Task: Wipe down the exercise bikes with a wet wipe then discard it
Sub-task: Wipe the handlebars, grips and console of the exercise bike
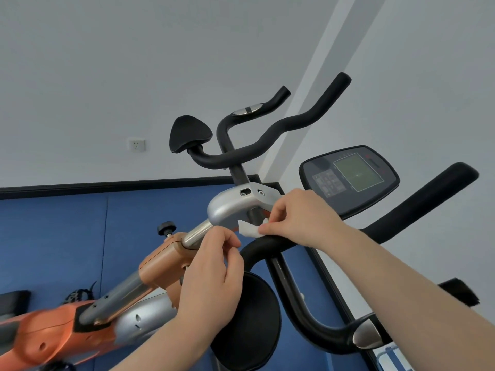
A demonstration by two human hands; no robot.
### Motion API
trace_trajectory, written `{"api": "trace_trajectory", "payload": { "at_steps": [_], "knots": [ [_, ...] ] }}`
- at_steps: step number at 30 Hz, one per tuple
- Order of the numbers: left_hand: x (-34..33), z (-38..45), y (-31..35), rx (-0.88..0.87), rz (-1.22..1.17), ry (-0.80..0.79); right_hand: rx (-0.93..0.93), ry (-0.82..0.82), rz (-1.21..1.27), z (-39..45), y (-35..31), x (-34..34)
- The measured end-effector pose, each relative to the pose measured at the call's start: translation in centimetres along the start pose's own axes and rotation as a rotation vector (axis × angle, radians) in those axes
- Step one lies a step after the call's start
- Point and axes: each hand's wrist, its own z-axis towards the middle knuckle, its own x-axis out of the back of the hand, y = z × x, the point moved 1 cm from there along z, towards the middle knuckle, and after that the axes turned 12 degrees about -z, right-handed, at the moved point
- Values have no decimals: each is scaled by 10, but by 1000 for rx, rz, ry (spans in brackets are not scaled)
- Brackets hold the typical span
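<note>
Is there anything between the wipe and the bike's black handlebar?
Nothing visible. Both hands pinch the wet wipe, left hand and right hand, and it hangs right above the black handlebar.

hands: left hand (211, 266) and right hand (297, 218) pinched a white wet wipe (248, 229) between them | place: above the black handlebar (270, 243) of an orange exercise bike (53, 333) | near: console (349, 178)

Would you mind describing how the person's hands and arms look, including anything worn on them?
Both the left hand and the right hand are bare, with no gloves, rings or watch showing. The forearms are uncovered too; no sleeves reach into view. Fingernails look short and unpainted.
</note>
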Motion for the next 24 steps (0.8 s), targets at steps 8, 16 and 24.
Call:
{"api": "trace_trajectory", "payload": {
  "at_steps": [8,16,24],
  "knots": [
    [0,1,-1,-18,-2,2,-61,203,-65,14,-20,-16],
    [0,1,-3,-31,-2,6,-35,218,-87,5,-25,-23],
    [-1,1,-2,-24,-6,-3,-114,327,-86,21,-29,-27]
  ]
}}
